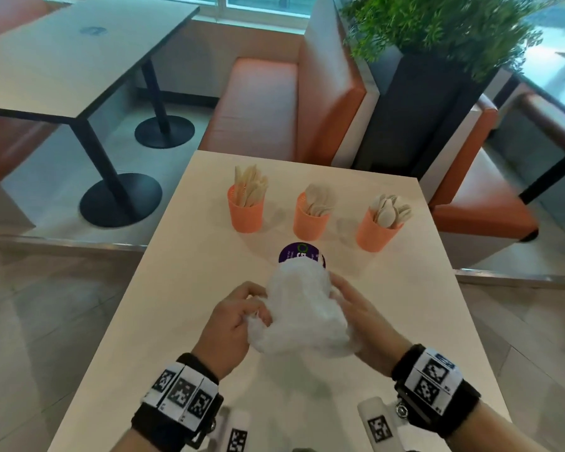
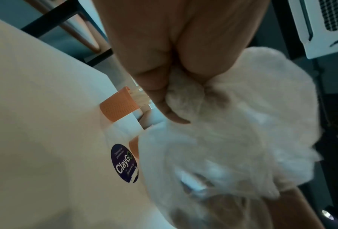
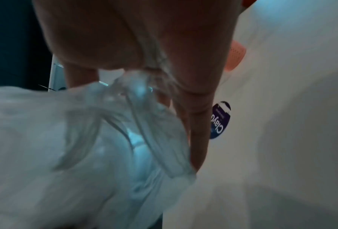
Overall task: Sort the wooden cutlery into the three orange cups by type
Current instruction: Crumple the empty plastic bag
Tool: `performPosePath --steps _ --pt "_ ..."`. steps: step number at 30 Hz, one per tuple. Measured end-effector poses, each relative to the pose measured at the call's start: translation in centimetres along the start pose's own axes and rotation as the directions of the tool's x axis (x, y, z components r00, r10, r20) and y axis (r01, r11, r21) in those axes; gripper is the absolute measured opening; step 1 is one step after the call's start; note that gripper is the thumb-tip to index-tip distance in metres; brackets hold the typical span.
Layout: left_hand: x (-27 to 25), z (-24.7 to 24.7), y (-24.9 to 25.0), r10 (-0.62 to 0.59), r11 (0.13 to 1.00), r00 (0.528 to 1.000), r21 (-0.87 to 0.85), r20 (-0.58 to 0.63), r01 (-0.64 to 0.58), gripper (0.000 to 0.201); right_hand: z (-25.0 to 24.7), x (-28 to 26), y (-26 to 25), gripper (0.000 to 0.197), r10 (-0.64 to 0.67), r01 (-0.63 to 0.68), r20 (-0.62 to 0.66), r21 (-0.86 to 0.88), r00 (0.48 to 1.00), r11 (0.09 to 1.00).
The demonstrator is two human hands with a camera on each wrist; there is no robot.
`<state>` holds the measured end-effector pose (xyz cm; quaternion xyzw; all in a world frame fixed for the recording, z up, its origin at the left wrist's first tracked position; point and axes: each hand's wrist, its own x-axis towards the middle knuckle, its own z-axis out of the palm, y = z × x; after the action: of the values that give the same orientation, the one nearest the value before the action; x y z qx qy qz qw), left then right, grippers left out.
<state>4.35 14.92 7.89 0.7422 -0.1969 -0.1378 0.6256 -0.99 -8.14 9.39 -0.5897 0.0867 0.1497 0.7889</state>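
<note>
Wooden cutlery: standing sorted in three orange cups set in a row across the far half of the pale surface (image 1: 190, 308), handles down.
Left cup (image 1: 246, 210): holding flat, knife-like pieces (image 1: 250, 186); the left wrist view is showing its dotted wall (image 2: 117, 108).
Middle cup (image 1: 310, 223): holding rounded, spoon-like pieces (image 1: 318, 200).
Right cup (image 1: 376, 234): holding a fan of pieces (image 1: 391, 210) leaning right; their type is too small to tell.
Plastic bag (image 1: 302, 309): white and crumpled, sitting between both hands near the middle of the surface, well apart from the cups; whether anything is inside is hidden.
Left hand (image 1: 234, 324): its grip is closing on the bag's left side, fingers curling into a bunched fold, as the left wrist view (image 2: 164, 86) is showing.
Right hand (image 1: 361, 316): its grip is pinching a gathered strand of the bag against the palm, the longer fingers lying straight along the bag's right side, seen in the right wrist view (image 3: 183, 96).
Round purple sticker (image 1: 299, 252): lying flat on the surface just beyond the bag, partly covered by it, between the bag and the middle cup.
Wristbands: black straps with black-and-white square markers wrapping both wrists (image 1: 183, 391).
Surroundings: orange bench seat (image 1: 268, 102) beyond the surface's far edge, a dark planter with green leaves (image 1: 437, 31) to the right, another table (image 1: 79, 50) to the left.
</note>
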Motion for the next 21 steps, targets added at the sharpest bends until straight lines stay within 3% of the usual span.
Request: performPosePath --steps 3,6,10,12,13,14,16,17,19,21 --pt "0.2 1.2 0.1 -0.048 0.999 0.998 0.016 -0.034 0.048 0.039 1.2 0.1 0.5 0.05 -0.022 0.033 0.087 -0.13 0.996 0.991" --pt "0.3 1.6 0.5 -0.155 0.951 0.986 -0.263 0.055 0.164 0.039 1.3 0.9 0.5 0.032 -0.103 0.095 -0.005 -0.356 0.995 0.93" --pt "-1.0 1.0 2.5 0.002 0.956 0.969 -0.285 0.246 0.07 0.07 0.4 2.0 -0.4 0.035 -0.267 0.083 -0.263 -0.552 0.927 0.83" --pt "-1.2 1.4 3.0 0.056 0.971 0.958 -0.238 0.282 0.014 0.078 0.8 2.1 -0.9 0.028 -0.32 0.106 -0.206 -0.668 0.925 0.737" --pt "-1.2 2.0 3.1 0.057 0.979 0.968 -0.202 0.245 -0.007 0.073 1.3 1.9 -1.2 0.018 -0.308 0.139 -0.14 -0.67 0.941 0.73" --pt "-0.9 2.4 2.8 0.027 0.986 0.987 -0.166 0.16 0.0 0.062 1.7 1.6 -1.6 0.011 -0.255 0.17 -0.063 -0.591 0.965 0.788" --pt "-0.3 3.1 2.2 -0.051 0.998 0.997 -0.043 -0.06 0.049 0.041 2.0 1.0 -2.3 0.031 -0.115 0.128 0.067 -0.263 0.991 0.956" --pt "0.0 3.2 1.8 -0.037 0.997 0.987 0.055 -0.154 0.046 0.033 1.9 0.7 -2.6 0.039 -0.069 0.086 0.099 -0.174 0.993 0.981" --pt "0.3 3.4 1.4 0.084 0.966 0.967 0.257 -0.239 -0.021 0.021 1.7 0.2 -2.7 0.046 -0.12 0.14 0.088 -0.268 0.989 0.953" --pt "0.6 4.0 1.4 0.145 0.928 0.962 0.368 -0.233 -0.05 0.026 1.9 -0.1 -2.0 0.045 -0.202 0.207 0.071 -0.542 0.977 0.815"
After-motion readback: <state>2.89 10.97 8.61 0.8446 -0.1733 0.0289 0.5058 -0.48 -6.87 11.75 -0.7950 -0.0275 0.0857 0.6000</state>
